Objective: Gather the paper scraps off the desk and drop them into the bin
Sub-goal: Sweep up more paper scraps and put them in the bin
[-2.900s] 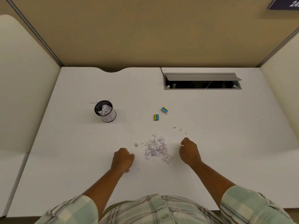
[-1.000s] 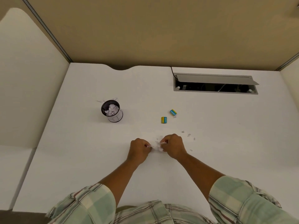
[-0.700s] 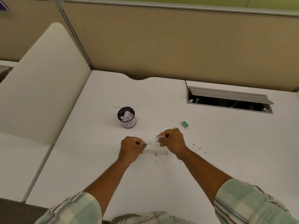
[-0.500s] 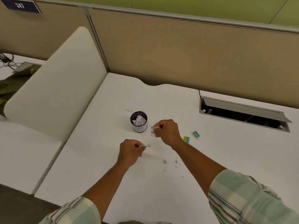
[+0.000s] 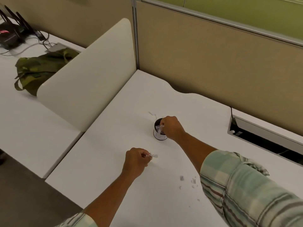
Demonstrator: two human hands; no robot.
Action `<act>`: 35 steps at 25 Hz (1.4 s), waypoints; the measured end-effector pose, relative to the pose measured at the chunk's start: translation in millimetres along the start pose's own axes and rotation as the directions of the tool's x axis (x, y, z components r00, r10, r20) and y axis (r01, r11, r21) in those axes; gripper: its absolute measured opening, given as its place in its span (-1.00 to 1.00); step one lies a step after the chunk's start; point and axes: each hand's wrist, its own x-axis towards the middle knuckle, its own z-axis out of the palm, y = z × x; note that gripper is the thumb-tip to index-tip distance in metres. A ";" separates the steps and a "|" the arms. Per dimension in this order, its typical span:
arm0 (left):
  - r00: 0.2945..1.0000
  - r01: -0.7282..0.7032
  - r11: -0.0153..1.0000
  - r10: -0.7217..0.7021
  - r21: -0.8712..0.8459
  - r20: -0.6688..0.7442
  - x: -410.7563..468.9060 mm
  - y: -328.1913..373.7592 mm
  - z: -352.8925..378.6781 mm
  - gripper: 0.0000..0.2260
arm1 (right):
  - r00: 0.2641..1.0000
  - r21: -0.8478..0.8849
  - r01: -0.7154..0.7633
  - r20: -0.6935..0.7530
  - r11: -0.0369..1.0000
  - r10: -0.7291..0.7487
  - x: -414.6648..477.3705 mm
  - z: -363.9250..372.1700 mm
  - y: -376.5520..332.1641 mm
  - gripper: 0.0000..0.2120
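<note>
A small black bin (image 5: 157, 134) with a white label stands on the white desk (image 5: 114, 145), with white scraps inside. My right hand (image 5: 173, 127) hovers over the bin's rim, pinching paper scraps (image 5: 160, 127) above the opening and hiding the bin's right side. My left hand (image 5: 136, 160) is lower left of the bin, above the desk, fingers closed on a few paper scraps (image 5: 153, 155) that stick out to the right. Several small loose scraps (image 5: 193, 181) lie on the desk near my right sleeve, and a couple of scraps (image 5: 151, 114) lie behind the bin.
A cream divider panel (image 5: 91, 82) borders the desk on the left, tan partition walls (image 5: 213, 66) behind. An open cable tray (image 5: 262, 138) sits at the right rear. On the neighbouring desk lie a green bag (image 5: 41, 69) and a black router (image 5: 9, 36) with cables.
Both hands pinched up scraps from the pile. My right hand carried its scraps left to the bin and is now over it; my left hand lifted slightly. The view swung left.
</note>
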 end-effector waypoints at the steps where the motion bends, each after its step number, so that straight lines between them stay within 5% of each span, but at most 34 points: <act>1: 1.000 -0.009 1.000 0.009 0.014 -0.003 2.0 -0.6 -2.0 -0.96 | 1.000 0.005 0.018 0.023 1.000 -0.018 2.9 1.2 -0.8 -0.81; 7: 0.999 -0.008 1.000 0.008 0.005 -0.031 20.3 18.3 -2.3 -0.98 | 0.998 -0.041 0.067 0.021 0.997 -0.066 8.5 0.4 0.0 -0.79; 16: 0.996 -0.067 0.997 0.070 0.048 -0.061 51.4 82.8 3.6 -0.96 | 0.963 0.285 0.052 -0.268 0.957 0.028 -19.3 -3.5 48.7 -0.77; 20: 0.985 -0.158 0.969 0.167 0.190 -0.033 77.6 111.4 11.8 -0.96 | 0.949 0.441 -0.020 -0.273 0.897 0.156 -49.9 8.6 75.3 -0.78; 25: 0.986 -0.168 0.884 0.155 0.437 0.064 108.4 116.0 39.8 -0.84 | 0.949 0.498 -0.127 -0.192 0.858 0.251 -101.3 43.4 107.5 -0.83; 29: 0.978 -0.205 0.700 0.172 0.684 0.117 117.4 108.9 54.0 -0.73 | 0.947 0.492 -0.188 -0.138 0.850 0.289 -137.8 68.5 133.4 -0.80; 35: 0.959 -0.283 0.541 0.158 0.792 0.234 119.9 113.3 68.1 -0.61 | 0.936 0.471 -0.264 -0.086 0.842 0.341 -173.4 97.3 158.4 -0.78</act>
